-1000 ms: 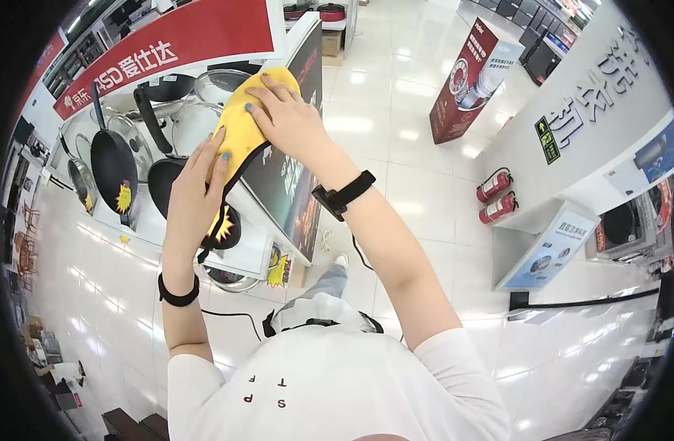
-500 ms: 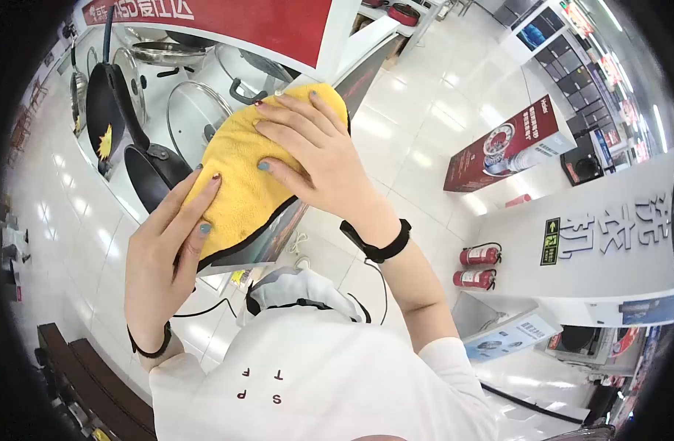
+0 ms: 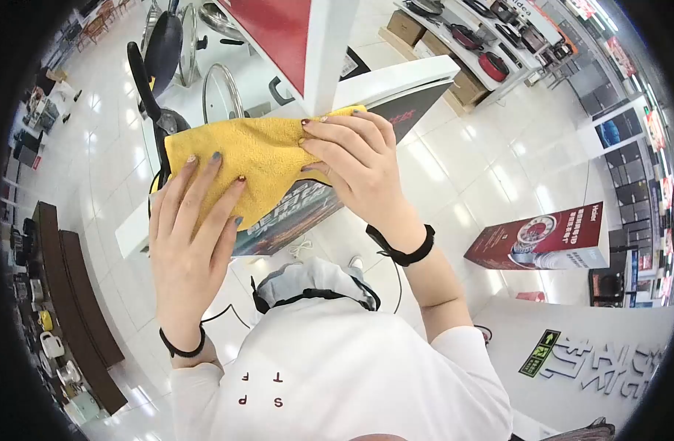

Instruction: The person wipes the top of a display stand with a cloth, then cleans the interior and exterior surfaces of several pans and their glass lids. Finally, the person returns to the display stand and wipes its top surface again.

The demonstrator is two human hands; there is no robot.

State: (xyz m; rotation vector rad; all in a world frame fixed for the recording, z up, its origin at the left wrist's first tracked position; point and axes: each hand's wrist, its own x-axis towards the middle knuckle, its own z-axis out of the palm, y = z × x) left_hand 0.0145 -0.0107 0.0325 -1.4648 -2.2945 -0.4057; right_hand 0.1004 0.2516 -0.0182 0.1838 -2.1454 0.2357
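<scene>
Appliance shop: Haier-branded display box, cookware on show.

A yellow, plush-looking cloth with dark edging is spread out, lightly rumpled; one end lies under the spread fingers of the left hand, its upper corner showing just beyond those fingertips; the other end lies under the fingers of the right hand; between the hands it ripples in shallow folds.

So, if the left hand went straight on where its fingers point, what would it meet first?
Past the yellow cloth it rests on, the left hand would probably meet the glass lid first, though depth is hard to judge.
</scene>
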